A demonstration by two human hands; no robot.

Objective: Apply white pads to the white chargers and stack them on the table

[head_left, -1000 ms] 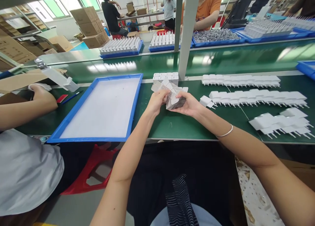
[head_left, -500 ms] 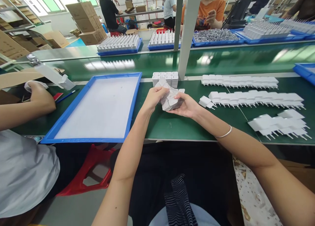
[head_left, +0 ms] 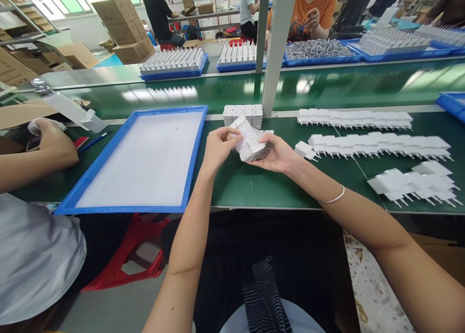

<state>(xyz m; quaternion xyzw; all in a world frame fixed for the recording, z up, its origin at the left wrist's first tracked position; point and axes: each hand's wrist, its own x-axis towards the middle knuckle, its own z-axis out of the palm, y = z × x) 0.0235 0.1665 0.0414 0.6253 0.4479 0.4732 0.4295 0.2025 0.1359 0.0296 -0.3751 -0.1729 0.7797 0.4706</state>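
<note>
A fanned stack of thin white plastic pieces (head_left: 254, 148) rests in my right hand (head_left: 276, 154), its thumb on top and its fingers underneath. My left hand (head_left: 220, 149) is closed in a pinch at the left edge of a white flat piece (head_left: 241, 126) at the upper left of the stack. Just behind both hands stand neat piles of similar white pieces (head_left: 242, 116). A single white plug adapter (head_left: 304, 150) lies on the green bench, right beside my right hand.
Left of my hands is a blue-rimmed tray (head_left: 127, 209) with a white bottom. Rows of white plug adapters (head_left: 378, 143) lie at the right. A metal post (head_left: 273, 57) rises behind the piles. At the far left, a co-worker's arm (head_left: 54, 146) rests on the bench.
My left hand has shifted slightly left and its fingers have slid down the edge of the stack, exposing more of the upper white piece. My right hand stays nearly still.
</note>
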